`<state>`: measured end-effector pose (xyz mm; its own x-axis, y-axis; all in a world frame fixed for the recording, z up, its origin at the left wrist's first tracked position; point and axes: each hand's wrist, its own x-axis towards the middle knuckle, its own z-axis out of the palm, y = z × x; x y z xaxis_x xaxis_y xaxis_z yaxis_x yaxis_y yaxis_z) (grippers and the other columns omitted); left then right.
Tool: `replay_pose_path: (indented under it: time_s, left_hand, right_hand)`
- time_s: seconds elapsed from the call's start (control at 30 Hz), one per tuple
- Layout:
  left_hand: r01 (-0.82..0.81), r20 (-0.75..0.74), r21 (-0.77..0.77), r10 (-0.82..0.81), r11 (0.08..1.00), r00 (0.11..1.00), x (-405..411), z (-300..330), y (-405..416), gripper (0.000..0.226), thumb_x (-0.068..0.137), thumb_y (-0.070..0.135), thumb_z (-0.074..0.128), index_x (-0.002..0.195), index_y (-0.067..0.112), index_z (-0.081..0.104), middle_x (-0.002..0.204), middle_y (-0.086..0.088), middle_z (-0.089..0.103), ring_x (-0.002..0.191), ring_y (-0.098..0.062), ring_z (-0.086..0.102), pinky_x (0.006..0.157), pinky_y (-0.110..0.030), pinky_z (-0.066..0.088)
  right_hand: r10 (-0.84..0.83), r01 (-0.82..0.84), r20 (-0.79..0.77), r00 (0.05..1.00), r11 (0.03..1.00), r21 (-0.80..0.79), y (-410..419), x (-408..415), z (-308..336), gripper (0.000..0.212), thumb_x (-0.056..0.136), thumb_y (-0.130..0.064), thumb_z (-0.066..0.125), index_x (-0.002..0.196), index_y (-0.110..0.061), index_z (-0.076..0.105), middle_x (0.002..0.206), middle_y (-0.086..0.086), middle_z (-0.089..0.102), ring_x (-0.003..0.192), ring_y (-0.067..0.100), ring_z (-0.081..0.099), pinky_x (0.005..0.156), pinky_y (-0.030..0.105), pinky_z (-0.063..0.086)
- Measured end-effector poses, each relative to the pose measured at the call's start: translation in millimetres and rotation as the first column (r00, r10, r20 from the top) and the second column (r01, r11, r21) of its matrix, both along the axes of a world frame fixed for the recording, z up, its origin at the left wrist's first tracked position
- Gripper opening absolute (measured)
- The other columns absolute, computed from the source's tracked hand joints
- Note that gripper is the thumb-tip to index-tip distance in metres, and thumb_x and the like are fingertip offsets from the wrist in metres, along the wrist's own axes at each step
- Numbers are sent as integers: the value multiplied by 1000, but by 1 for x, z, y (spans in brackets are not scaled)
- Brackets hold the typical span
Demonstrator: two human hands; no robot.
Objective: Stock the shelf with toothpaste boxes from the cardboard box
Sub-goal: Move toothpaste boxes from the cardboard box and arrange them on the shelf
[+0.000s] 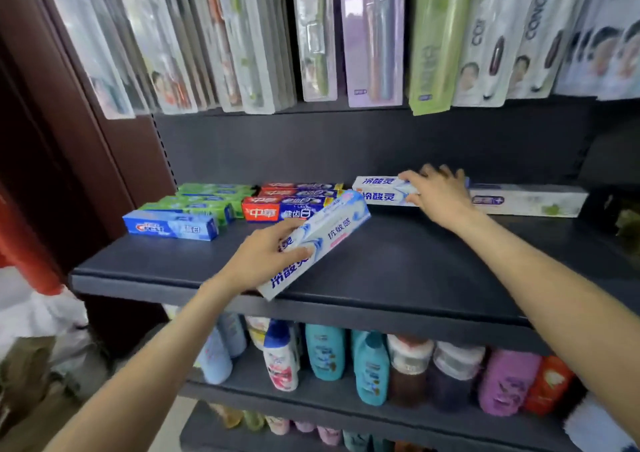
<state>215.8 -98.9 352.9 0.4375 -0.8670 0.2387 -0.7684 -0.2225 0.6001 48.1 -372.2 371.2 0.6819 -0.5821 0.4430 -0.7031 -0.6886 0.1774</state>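
Note:
My left hand [268, 257] grips a white and blue toothpaste box [325, 233], held at a slant just above the dark shelf board [398, 271]. My right hand [438, 193] lies on top of a stack of two matching white toothpaste boxes [379, 191] at the back of the shelf, fingers spread over them. Further left lie red and blue boxes [287, 207], green boxes [207, 198] and a blue box [169, 226]. The cardboard box is out of sight.
A long white box [530, 200] lies to the right of my right hand. Toothbrush packs [374, 35] hang above the shelf. Shampoo bottles [370, 365] fill the shelf below. A brown post [86, 112] borders the left side.

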Motion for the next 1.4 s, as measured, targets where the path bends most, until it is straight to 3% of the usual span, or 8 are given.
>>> replay_pose_path:
  time_s: [0.2, 0.3, 0.4, 0.5, 0.6, 0.8, 1.1, 1.4]
  left_hand:
    - [21, 151, -50, -14, 999, 988, 44, 9, -22, 53, 75, 55, 53, 125, 37, 53, 113, 17, 64, 101, -9, 60, 87, -34, 48]
    - [54, 216, -70, -38, 996, 976, 51, 8, -30, 62, 72, 63, 48, 126, 33, 55, 116, 7, 59, 106, -11, 54, 90, -36, 45]
    - [67, 282, 8, -67, 998, 957, 42, 15, -44, 57, 78, 57, 56, 129, 32, 54, 117, 0, 57, 109, -17, 53, 91, -39, 44]
    - [119, 380, 120, -157, 986, 912, 23, 24, -66, 53, 82, 48, 64, 131, 30, 52, 131, 2, 54, 120, -19, 49, 94, -38, 43]
    - [180, 422, 121, -214, 976, 881, -4, 28, -87, 51, 81, 52, 62, 128, 34, 53, 132, 9, 55, 119, -15, 50, 92, -35, 44]
    - [132, 535, -87, -65, 987, 842, 1, 14, -102, 51, 84, 50, 59, 127, 24, 53, 128, 2, 56, 117, -20, 51, 95, -36, 39]
    - [-132, 530, 266, -30, 955, 848, 58, -11, -110, 58, 96, 52, 31, 146, 24, 28, 154, 2, 27, 142, -19, 25, 117, -47, 12]
    - [130, 401, -289, -4, 948, 916, -20, -9, -68, 25, 92, 36, 50, 110, 25, 63, 102, 11, 68, 99, -11, 59, 82, -30, 46]
  right_hand:
    - [-5, 7, -104, 995, 1000, 19, -44, 57, -25, 35, 92, -18, 51, 126, -22, 53, 130, 8, 41, 118, 31, 37, 97, 40, 34]
    - [42, -44, 37, 998, 996, 73, -38, 54, -24, 38, 87, -14, 57, 124, -21, 57, 133, 7, 40, 121, 29, 37, 99, 39, 34]
    - [237, -343, 435, 869, 921, 183, -10, 30, -6, 35, 88, -17, 57, 123, -19, 58, 127, 6, 50, 118, 27, 47, 98, 33, 37]
    - [519, -607, 323, 791, 730, 314, 31, -3, 11, 54, 87, -31, 64, 137, -25, 44, 135, -7, 45, 128, 13, 37, 104, 24, 28]
    - [505, -498, 130, 853, 714, 493, 52, -20, 12, 81, 80, -43, 70, 145, -43, 21, 139, -20, 41, 125, 2, 39, 100, 23, 34]
    - [334, -332, 46, 941, 894, 302, 12, -41, 19, 58, 83, -25, 64, 130, -45, 37, 115, -7, 58, 104, 21, 54, 87, 39, 44]
    - [-10, 19, -93, 996, 995, 94, -24, 10, -19, 48, 91, -18, 51, 135, -35, 44, 140, 2, 37, 125, 27, 34, 99, 36, 31]
    - [265, -286, 333, 905, 958, 14, 70, -49, -29, 26, 92, -24, 54, 115, -19, 63, 113, 2, 65, 106, 25, 57, 84, 34, 44]
